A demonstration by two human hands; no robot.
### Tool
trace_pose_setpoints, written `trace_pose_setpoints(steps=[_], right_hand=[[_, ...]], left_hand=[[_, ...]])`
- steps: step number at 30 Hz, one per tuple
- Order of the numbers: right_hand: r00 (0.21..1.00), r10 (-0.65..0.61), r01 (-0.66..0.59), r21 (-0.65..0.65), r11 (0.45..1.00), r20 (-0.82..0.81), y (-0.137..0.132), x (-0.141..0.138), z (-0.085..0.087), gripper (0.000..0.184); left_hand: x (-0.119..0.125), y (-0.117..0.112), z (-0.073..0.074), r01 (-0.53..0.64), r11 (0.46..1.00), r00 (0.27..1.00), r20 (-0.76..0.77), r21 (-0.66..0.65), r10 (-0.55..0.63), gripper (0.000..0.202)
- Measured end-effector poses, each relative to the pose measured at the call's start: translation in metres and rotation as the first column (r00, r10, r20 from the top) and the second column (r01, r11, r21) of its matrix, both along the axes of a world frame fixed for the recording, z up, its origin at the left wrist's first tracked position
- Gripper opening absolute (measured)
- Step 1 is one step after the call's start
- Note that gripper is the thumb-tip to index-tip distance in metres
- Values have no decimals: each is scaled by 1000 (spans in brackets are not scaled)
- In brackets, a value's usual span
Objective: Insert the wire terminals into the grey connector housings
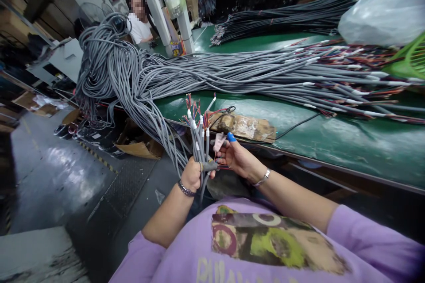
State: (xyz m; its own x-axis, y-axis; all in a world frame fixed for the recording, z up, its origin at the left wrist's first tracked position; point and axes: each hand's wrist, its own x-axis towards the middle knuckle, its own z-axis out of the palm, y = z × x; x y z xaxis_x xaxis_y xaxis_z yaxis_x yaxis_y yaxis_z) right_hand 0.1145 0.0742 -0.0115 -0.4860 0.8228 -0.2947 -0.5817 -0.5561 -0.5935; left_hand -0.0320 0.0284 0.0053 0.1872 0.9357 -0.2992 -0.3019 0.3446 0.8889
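My left hand (192, 173) is closed round a small bunch of grey cables (199, 139) that stand upright, their stripped ends fanning into thin coloured wires at the top. My right hand (236, 155) sits just to the right of the bunch, fingers curled and pinching thin red wires that stick out at the grip. Its fingertips wear covers, one blue (231, 137) and one pale. Both hands hover in front of the green table's (332, 141) near edge.
A huge heap of grey cables (139, 70) spills from the table's left end down to the floor. More cable bundles with coloured ends (348, 75) lie across the table. A taped brown pad (247, 127), green basket (410, 59) and plastic bag (385, 11) sit nearby. Another person (139, 22) sits behind.
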Motion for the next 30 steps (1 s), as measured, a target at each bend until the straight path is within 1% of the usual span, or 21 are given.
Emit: trace_pose_setpoints(steps=[3, 5, 7, 9, 14, 16, 18, 19, 21, 23, 24, 25, 26, 27, 28, 30], right_hand=[[999, 36, -36, -12, 999, -7, 1, 3, 2, 41], [999, 53, -53, 23, 998, -12, 1, 4, 4, 34], [999, 33, -34, 76, 997, 9, 1, 3, 6, 24], [999, 2, -6, 110, 994, 41, 1, 3, 6, 19], [997, -28, 25, 39, 999, 73, 2, 3, 3, 25], [998, -19, 16, 43, 999, 68, 4, 2, 2, 27], [996, -19, 12, 76, 997, 82, 5, 1, 0, 31], [994, -40, 29, 105, 994, 106, 5, 0, -1, 32], [969, -144, 101, 206, 973, 203, 4, -1, -3, 35], [898, -300, 182, 350, 919, 322, 3, -1, -6, 38], [855, -366, 203, 414, 887, 366, 2, -1, -7, 40], [826, -405, 207, 456, 865, 393, 2, -1, -7, 41], [822, -408, 201, 469, 860, 396, 2, -1, -8, 42], [846, -377, 188, 451, 872, 376, 2, -2, -8, 43], [888, -317, 168, 407, 898, 334, 2, -2, -8, 43], [966, -158, 100, 270, 958, 206, 3, -4, -6, 43]], left_hand=[[-4, -4, 1, 14, 1000, 1000, -27, 18, -14, 24], [-5, -4, 0, 12, 1000, 1000, -28, 25, -12, 25], [-6, -4, 0, 11, 999, 1000, -17, 32, -10, 23], [-5, -3, -1, 12, 999, 1000, -9, 45, -12, 20], [-2, 0, -4, -24, 997, 1000, 15, 76, 23, 20], [-2, 2, -5, -23, 997, 1000, 5, 74, 23, 21], [-2, 4, -6, -13, 998, 1000, -3, 61, 13, 22], [-2, 6, -6, -7, 999, 1000, -3, 53, 7, 23], [-3, 9, -6, -7, 999, 1000, 8, 35, 7, 24], [-3, 11, -4, -18, 1000, 1000, 26, 17, 18, 23], [-3, 11, -3, -23, 1000, 999, 36, 11, 23, 23], [-3, 12, -2, -25, 1000, 999, 43, 6, 25, 23], [-3, 12, -2, -22, 1000, 999, 45, 3, 22, 23], [-3, 12, -2, -15, 1000, 999, 41, 0, 15, 23], [-3, 12, -2, -7, 1000, 999, 34, -2, 7, 24], [-3, 13, -3, 11, 1000, 1000, 16, -2, -11, 25]])
